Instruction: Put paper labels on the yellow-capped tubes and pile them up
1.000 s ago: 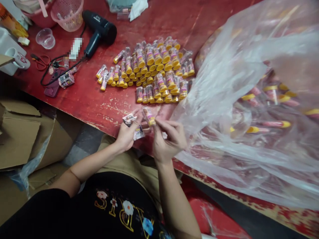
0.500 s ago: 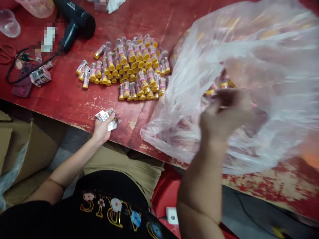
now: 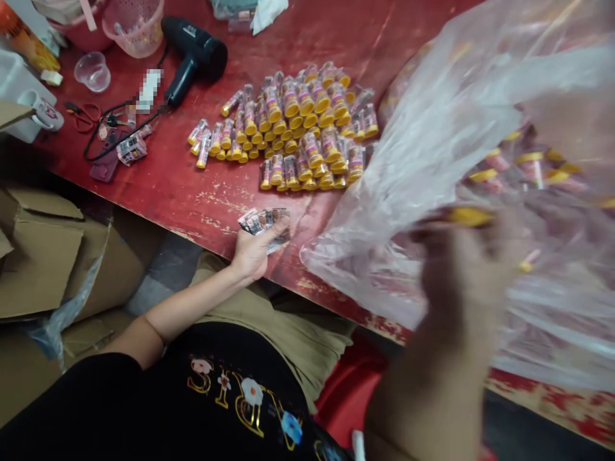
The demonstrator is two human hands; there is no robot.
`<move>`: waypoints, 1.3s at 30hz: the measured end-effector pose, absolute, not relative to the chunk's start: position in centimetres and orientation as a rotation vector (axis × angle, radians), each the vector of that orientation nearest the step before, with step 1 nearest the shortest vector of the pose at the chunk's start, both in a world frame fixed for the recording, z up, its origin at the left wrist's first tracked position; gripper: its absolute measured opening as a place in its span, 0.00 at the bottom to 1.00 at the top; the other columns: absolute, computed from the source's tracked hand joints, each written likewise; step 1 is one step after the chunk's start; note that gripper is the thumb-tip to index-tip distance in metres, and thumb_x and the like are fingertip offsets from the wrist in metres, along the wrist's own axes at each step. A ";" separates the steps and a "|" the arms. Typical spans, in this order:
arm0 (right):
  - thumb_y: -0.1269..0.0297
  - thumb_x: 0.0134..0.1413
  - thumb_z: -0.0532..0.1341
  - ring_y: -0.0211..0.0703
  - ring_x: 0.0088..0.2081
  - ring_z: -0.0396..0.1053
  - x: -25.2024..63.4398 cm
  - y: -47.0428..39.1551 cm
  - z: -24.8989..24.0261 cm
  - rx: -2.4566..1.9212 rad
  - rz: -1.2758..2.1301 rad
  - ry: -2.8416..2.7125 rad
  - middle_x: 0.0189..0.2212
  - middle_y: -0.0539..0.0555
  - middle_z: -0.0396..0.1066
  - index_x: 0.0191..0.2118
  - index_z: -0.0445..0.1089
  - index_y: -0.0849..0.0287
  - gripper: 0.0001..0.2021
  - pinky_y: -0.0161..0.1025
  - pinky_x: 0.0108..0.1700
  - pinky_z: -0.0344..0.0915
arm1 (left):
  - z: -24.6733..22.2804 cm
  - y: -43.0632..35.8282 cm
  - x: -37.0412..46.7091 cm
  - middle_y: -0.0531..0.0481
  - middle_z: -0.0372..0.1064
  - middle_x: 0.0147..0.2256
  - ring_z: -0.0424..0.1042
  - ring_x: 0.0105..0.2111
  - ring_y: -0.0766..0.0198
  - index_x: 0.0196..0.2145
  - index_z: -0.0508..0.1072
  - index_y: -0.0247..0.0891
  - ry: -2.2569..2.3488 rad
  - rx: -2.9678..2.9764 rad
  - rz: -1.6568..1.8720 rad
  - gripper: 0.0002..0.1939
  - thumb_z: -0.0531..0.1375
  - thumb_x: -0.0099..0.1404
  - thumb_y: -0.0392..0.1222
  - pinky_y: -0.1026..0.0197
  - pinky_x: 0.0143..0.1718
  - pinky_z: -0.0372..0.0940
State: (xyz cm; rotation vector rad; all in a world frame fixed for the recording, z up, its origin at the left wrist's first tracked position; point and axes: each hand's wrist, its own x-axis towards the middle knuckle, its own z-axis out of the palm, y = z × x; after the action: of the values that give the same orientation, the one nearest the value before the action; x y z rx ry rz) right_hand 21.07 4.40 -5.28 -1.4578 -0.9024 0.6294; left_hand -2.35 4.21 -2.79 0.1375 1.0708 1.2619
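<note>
Near the table's front edge my left hand [image 3: 254,251] is closed on a small bunch of printed labels [image 3: 262,221], thumb on top. My right hand [image 3: 473,256], blurred by motion, is at the opening of a large clear plastic bag [image 3: 423,141]. A yellow-capped tube [image 3: 471,216] shows at its fingers, which are curled around it. More yellow-capped tubes [image 3: 533,166] lie inside the bag. Left of the bag, several small clear tubes with yellow caps [image 3: 291,105] are piled on the red table [image 3: 192,205].
A black hair dryer [image 3: 195,54] with its cord lies at the back left. Red scissors [image 3: 85,118], a pink basket [image 3: 137,29], a clear cup [image 3: 93,72] and a white mug [image 3: 41,110] are farther left. Cardboard boxes [image 3: 43,256] stand below the table edge.
The view has shifted left, so things appear farther right. Yellow now shows at my right hand's fingers, and more tubes in the bag are visible. My left hand still holds the labels.
</note>
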 end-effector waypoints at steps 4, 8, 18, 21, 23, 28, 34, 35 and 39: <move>0.52 0.46 0.78 0.36 0.28 0.71 11.0 0.7 -5.8 -1.367 1.017 -1.032 0.30 0.50 0.76 0.35 0.78 0.57 0.17 0.37 0.32 0.70 | -2.1 3.4 -1.2 0.55 0.78 0.32 0.75 0.32 0.70 0.33 0.78 0.35 1.085 0.176 1.262 0.19 0.81 0.47 0.35 0.64 0.41 0.69; 0.49 0.53 0.74 0.33 0.26 0.67 8.7 0.6 -5.7 -1.314 0.998 -0.888 0.28 0.47 0.74 0.37 0.76 0.58 0.17 0.32 0.29 0.65 | -1.9 2.9 -1.5 0.58 0.73 0.27 0.66 0.24 0.75 0.33 0.76 0.34 1.151 0.258 1.227 0.21 0.81 0.48 0.42 0.66 0.30 0.61; 0.38 0.61 0.67 0.33 0.26 0.64 9.8 0.1 -4.6 -1.138 1.070 -0.789 0.26 0.45 0.63 0.37 0.71 0.55 0.22 0.33 0.29 0.65 | -0.8 2.5 -0.9 0.58 0.66 0.23 0.62 0.23 0.76 0.27 0.69 0.36 1.154 0.202 1.167 0.26 0.80 0.52 0.52 0.69 0.23 0.53; 0.45 0.63 0.68 0.39 0.39 0.73 11.1 -1.0 -3.6 -1.019 1.072 -0.771 0.36 0.49 0.69 0.48 0.75 0.51 0.17 0.42 0.47 0.75 | -0.3 2.6 -1.2 0.58 0.67 0.25 0.64 0.23 0.77 0.29 0.70 0.35 1.113 0.121 1.116 0.26 0.81 0.52 0.50 0.70 0.22 0.52; 0.49 0.59 0.73 0.40 0.44 0.73 11.7 -1.8 -2.8 -1.007 0.952 -0.731 0.41 0.50 0.71 0.49 0.78 0.50 0.17 0.42 0.51 0.75 | -0.1 2.5 -1.4 0.59 0.66 0.25 0.63 0.23 0.77 0.29 0.70 0.36 1.110 0.099 1.089 0.26 0.81 0.52 0.51 0.71 0.21 0.52; 0.46 0.53 0.77 0.40 0.44 0.74 10.9 -2.2 -2.3 -1.004 0.825 -0.664 0.42 0.51 0.73 0.47 0.80 0.46 0.19 0.35 0.37 0.72 | 0.4 2.0 -1.2 0.58 0.66 0.25 0.64 0.23 0.76 0.28 0.69 0.36 1.103 0.104 1.023 0.26 0.81 0.52 0.51 0.70 0.21 0.53; 0.55 0.58 0.75 0.43 0.43 0.79 10.2 -2.4 -3.7 -1.108 0.582 -0.758 0.45 0.52 0.79 0.53 0.80 0.46 0.18 0.39 0.39 0.78 | -0.2 1.7 -1.6 0.54 0.73 0.29 0.69 0.25 0.72 0.30 0.73 0.36 1.055 0.127 0.961 0.25 0.82 0.49 0.50 0.68 0.21 0.56; 0.58 0.57 0.75 0.44 0.43 0.80 10.3 -2.8 -3.9 -1.130 0.535 -0.779 0.45 0.52 0.80 0.53 0.80 0.46 0.18 0.41 0.42 0.79 | -0.4 1.6 -1.7 0.54 0.74 0.29 0.70 0.25 0.71 0.31 0.74 0.36 1.055 0.130 0.961 0.25 0.82 0.49 0.50 0.68 0.21 0.57; 0.65 0.59 0.73 0.52 0.50 0.83 11.3 -4.8 -4.2 -1.197 0.455 -0.976 0.49 0.53 0.83 0.54 0.82 0.45 0.18 0.56 0.55 0.80 | -0.4 1.6 -2.0 0.54 0.77 0.32 0.75 0.28 0.67 0.35 0.76 0.37 1.051 0.162 0.997 0.23 0.82 0.50 0.48 0.66 0.25 0.66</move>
State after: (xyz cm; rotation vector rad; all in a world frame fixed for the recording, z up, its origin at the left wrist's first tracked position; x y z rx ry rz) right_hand 11.26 -4.76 -4.17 -1.1971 -0.9764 0.4552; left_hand -2.00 1.64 -0.35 0.1623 1.0509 0.9970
